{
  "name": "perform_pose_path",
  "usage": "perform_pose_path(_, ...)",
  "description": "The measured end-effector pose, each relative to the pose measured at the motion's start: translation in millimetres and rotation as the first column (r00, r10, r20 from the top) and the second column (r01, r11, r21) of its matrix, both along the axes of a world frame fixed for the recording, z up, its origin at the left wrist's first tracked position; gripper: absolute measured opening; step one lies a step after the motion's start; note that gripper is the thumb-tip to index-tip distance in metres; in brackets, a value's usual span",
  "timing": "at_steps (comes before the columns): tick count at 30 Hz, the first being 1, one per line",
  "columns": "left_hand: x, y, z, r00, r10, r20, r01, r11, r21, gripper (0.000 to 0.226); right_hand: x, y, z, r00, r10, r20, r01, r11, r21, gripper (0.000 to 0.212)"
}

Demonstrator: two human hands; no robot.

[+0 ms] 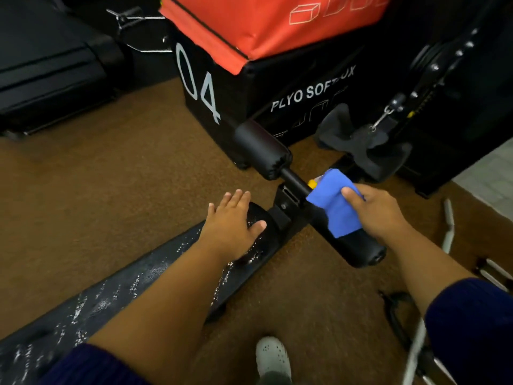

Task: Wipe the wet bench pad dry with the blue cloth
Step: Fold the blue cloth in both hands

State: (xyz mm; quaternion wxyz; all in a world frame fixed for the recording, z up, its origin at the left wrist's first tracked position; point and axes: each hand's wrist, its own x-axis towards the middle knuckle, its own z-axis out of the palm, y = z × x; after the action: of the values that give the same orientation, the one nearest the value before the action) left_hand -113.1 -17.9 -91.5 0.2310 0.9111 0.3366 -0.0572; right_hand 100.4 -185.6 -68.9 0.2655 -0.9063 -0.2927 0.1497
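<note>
From where I stood, the bench pad (91,301) ran from the lower left of the frame up toward the centre, black and beaded with water. It looked firm and slick, a surface that would want long, pressed strokes. The left hand (231,220) lay flat and spread on its far end, gripping nothing. To the right of centre, well off the wet stretch, the right hand (380,211) clutched the blue cloth (334,201) against a foam roller (358,245). The cloth seemed soft and light (best bunched in the palm). Beyond stood a plyo box (249,90).
</note>
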Motion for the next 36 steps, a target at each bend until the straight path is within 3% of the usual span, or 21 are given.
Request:
perform_pose_path(4, 3, 14, -24, 0.99, 0.079, 0.115, -0.066, 0.991, -0.115, 0.074, -23, 32, -24, 0.976, 0.068, -0.207, -0.037, 0.988, 0.147, 0.029)
perform_pose_path(6, 8, 16, -40, 0.948, 0.219, 0.231, -0.142, 0.941, -0.308, 0.071, -35, 43, -41, 0.962, 0.119, -0.247, -0.066, 0.974, 0.215, 0.026)
perform_pose_path(9, 11, 9, -48, 0.802, 0.535, 0.268, -0.174, 0.637, -0.751, 0.053, -59, 51, -59, 0.887, 0.183, -0.424, -0.015, 0.929, 0.369, 0.017)
perform_pose_path(11, 6, 3, -48, 0.804, 0.56, 0.199, -0.142, 0.507, -0.85, 0.037, -75, 49, -64, 0.75, 0.265, -0.606, 0.062, 0.884, 0.463, 0.012)
perform_pose_path(13, -7, -3, -45, 0.802, 0.56, 0.206, -0.118, 0.487, -0.865, 0.03, -88, 42, -64, 0.535, 0.393, -0.748, 0.118, 0.842, 0.526, 0.009)
perform_pose_path(15, -20, -12, -32, 0.775, 0.582, 0.246, -0.12, 0.518, -0.847, 0.013, -96, 32, -59, 0.375, 0.489, -0.788, 0.128, 0.814, 0.566, 0.036)
perform_pose_path(17, -34, -23, -14, 0.763, 0.588, 0.271, -0.143, 0.561, -0.815, 0.01, -104, 22, -54, 0.37, 0.548, -0.75, 0.049, 0.795, 0.604, 0.043)
perform_pose_path(22, -70, -62, 21, 0.803, 0.543, 0.247, -0.134, 0.568, -0.812, 0.038, -127, -6, -42, 0.347, 0.61, -0.713, -0.046, 0.77, 0.636, 0.032)
perform_pose_path(24, -81, -72, 20, 0.782, 0.57, 0.254, -0.155, 0.572, -0.805, 0.035, -136, -14, -41, 0.336, 0.635, -0.696, -0.098, 0.758, 0.645, 0.032)
perform_pose_path(27, -94, -76, 13, 0.749, 0.618, 0.238, -0.236, 0.585, -0.776, 0.046, -150, -15, -42, 0.378, 0.583, -0.719, -0.056, 0.79, 0.611, 0.026)
perform_pose_path(30, -106, -78, -1, 0.742, 0.649, 0.168, -0.279, 0.527, -0.803, 0.061, -158, -12, -52, 0.39, 0.479, -0.787, 0.008, 0.852, 0.523, 0.012)
perform_pose_path(32, -109, -79, -6, 0.738, 0.656, 0.154, -0.287, 0.514, -0.808, 0.048, -161, -10, -59, 0.245, 0.426, -0.871, 0.084, 0.886, 0.456, 0.019)
perform_pose_path(34, -109, -75, -8, 0.706, 0.681, 0.198, -0.253, 0.503, -0.826, 0.019, -164, -8, -66, -0.034, 0.432, -0.901, 0.192, 0.888, 0.419, 0.046)
perform_pose_path(36, -109, -69, -6, 0.696, 0.674, 0.247, -0.192, 0.506, -0.841, 0.007, -172, -4, -71, -0.265, 0.501, -0.824, 0.283, 0.857, 0.43, 0.066)
